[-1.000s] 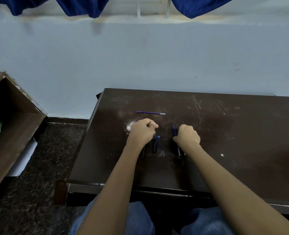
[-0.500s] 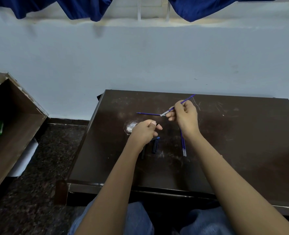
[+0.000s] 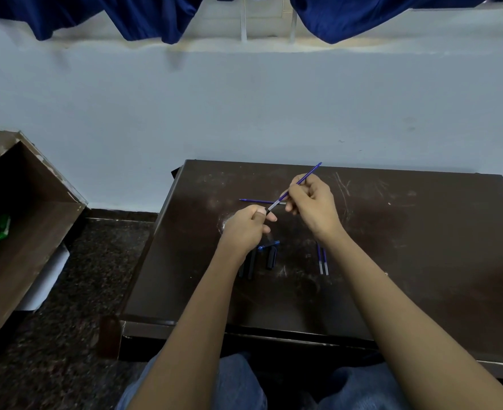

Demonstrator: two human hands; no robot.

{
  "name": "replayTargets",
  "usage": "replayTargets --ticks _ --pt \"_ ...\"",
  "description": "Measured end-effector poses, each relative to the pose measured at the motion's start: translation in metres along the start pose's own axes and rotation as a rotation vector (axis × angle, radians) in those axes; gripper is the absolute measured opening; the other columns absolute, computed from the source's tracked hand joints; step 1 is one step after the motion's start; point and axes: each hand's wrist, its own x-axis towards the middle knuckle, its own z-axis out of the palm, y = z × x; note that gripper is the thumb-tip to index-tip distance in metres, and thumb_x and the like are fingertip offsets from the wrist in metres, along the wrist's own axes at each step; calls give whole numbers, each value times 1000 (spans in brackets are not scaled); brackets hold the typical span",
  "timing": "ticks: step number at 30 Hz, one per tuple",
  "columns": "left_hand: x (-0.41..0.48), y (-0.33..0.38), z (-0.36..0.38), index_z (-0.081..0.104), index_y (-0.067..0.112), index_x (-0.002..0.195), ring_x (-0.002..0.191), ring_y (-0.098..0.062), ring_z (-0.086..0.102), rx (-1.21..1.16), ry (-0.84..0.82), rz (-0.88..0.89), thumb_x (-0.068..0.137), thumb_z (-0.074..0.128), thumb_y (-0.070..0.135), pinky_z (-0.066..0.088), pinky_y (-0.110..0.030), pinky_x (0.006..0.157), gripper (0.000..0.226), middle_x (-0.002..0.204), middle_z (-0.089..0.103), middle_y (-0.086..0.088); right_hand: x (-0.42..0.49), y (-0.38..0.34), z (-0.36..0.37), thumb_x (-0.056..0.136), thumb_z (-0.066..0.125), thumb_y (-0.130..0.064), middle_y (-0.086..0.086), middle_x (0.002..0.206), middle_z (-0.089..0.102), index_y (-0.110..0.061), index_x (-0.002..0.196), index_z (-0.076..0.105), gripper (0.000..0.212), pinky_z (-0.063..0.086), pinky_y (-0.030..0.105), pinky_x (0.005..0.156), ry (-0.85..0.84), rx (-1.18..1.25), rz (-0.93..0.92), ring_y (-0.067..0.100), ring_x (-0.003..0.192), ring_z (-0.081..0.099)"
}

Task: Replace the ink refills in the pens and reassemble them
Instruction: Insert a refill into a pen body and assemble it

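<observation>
Since the refill [image 3: 309, 174] looks thin, light and bendy, gripping nearer its tip should steady it; the right hand [image 3: 312, 202] pinches it mid-length above the table [image 3: 421, 247], tip at the barrel [image 3: 268, 213] clenched in the left hand [image 3: 244, 229].

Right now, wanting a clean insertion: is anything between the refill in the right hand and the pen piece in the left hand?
Nothing visible. The right hand pinches the refill, whose pale tip meets the dark pen piece gripped by the left hand. Spare refills lie on the table below, off the path.
</observation>
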Motion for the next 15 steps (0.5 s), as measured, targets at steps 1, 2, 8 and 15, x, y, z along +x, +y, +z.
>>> replayTargets --ticks 1,2,8,15 --pt "0 0 0 65 24 93 65 -5 48 -9 0 7 101 32 28 34 -24 56 34 76 59 6 0 0 1 87 50 -7 1 67 67 -14 82 55 10 45 24 56 -8 -31 -2 14 53 57" --pt "0 0 0 65 24 93 65 -5 48 -17 -5 12 101 33 28 34 -24 56 34 75 59 7 -1 0 1 86 51 -7 -1 64 65 -12 82 56 9 45 25 58 -25 -61 -3 14 53 57" --pt "0 -1 -3 63 24 91 76 -12 53 -71 59 35 100 36 29 43 -31 77 29 71 61 8 -7 -4 11 83 57 -4 6 83 66 -13 88 67 14 51 22 71 -282 -8 19 10 69 63" --pt "0 -5 -9 65 30 85 69 -13 49 -202 164 103 99 37 28 38 -25 58 32 74 61 7 -3 31 10 90 56 -10 -4 85 68 -14 94 71 17 45 19 70 -208 -623 -35 2 69 57"
